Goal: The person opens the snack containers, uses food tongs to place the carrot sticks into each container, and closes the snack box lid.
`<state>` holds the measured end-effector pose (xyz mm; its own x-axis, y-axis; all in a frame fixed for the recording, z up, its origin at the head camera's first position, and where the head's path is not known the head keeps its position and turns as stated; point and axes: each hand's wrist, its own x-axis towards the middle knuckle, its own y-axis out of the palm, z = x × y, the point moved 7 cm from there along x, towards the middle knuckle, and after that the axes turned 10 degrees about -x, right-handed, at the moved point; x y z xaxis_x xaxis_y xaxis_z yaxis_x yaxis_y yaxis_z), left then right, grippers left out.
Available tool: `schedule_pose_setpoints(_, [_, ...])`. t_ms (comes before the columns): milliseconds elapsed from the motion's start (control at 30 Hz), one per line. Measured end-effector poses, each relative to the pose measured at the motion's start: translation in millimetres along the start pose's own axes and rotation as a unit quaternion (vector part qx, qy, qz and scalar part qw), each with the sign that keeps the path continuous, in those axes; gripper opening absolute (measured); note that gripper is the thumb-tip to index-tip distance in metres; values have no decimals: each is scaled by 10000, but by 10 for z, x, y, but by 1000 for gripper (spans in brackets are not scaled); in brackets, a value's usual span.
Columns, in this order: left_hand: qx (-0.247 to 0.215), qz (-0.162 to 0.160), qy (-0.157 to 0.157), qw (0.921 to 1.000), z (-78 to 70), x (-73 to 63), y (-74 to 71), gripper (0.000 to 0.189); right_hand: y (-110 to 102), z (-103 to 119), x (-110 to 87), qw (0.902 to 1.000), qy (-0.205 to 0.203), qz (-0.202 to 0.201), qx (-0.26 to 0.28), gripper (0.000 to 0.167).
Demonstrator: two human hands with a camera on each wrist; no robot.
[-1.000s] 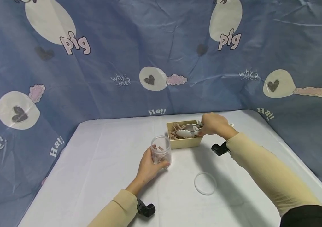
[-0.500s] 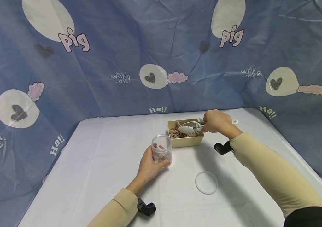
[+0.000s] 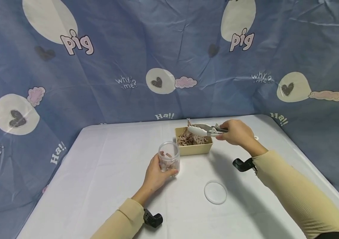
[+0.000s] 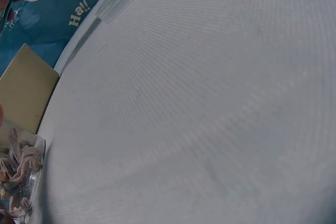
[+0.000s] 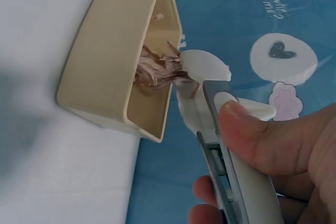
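My left hand (image 3: 154,174) grips a clear jar (image 3: 173,160) on the table, thumb and fingers around its side. Some brown strips lie in its lower part, and its mouth faces up. My right hand (image 3: 237,133) holds tongs (image 5: 252,187) with white heads, thumb along one arm. The tongs' heads (image 3: 198,131) are just above a beige box (image 3: 194,151), with a bunch of brown strips (image 5: 157,69) between them. In the head view some of these strips stick up past the tips. More strips (image 3: 191,140) fill the box.
A clear round lid (image 3: 215,203) lies on the white-covered table (image 3: 115,186), to the right of the jar. Behind the table hangs a blue printed cloth (image 3: 112,99). The box stands just behind the jar, toward the right.
My right hand has drawn back to the right, lifting the tongs from inside the box with strips between their heads. My left hand and the jar stay in place.
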<state>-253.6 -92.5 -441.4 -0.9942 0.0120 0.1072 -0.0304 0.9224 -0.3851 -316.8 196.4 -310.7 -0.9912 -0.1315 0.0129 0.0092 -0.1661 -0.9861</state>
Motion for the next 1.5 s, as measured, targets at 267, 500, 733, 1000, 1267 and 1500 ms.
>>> schedule_pose_setpoints(267, [36, 1, 19, 10000, -6, -4, -10, 89, -51, -64, -168, 9988, -93, -381, 308, 53])
schedule_pose_setpoints(500, [37, -31, 2, 10000, -11, -5, -10, 90, -77, -130, -269, 9973, 26, -536, 507, 55])
schedule_pose_setpoints(733, [21, -25, 57, 10000, 6, 8, -9, 92, -108, -148, -335, 9963, 53, -653, 556, 55])
schedule_pose_setpoints(1000, [11, -16, 29, 10000, 15, 13, -16, 93, -170, -99, -400, 9943, -62, -798, 701, 53])
schedule_pose_setpoints(1267, [0, -16, -15, 10000, 17, 17, -16, 93, -240, -6, -480, 9897, -233, -1005, 996, 51])
schedule_pose_setpoints(1500, [7, -21, -56, 10000, 9, 9, -10, 92, -269, 54, -507, 9882, -343, -1133, 971, 49])
